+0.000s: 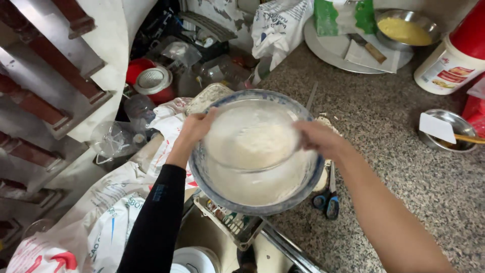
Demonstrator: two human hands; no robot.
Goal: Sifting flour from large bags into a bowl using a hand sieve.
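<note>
Both hands, left hand (194, 129) and right hand (318, 139), hold tight grip on the sieve (251, 135). It sits level, mouth upward, over the blue-rimmed bowl (255, 194).

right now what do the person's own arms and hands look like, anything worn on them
The left arm wears a tight black long sleeve that ends at the wrist, with a small blue marking partway up the forearm. The left hand is bare, with no glove. The right arm is bare, with no sleeve in view, and the right hand is bare too. No watch, ring or band shows on either.
</note>
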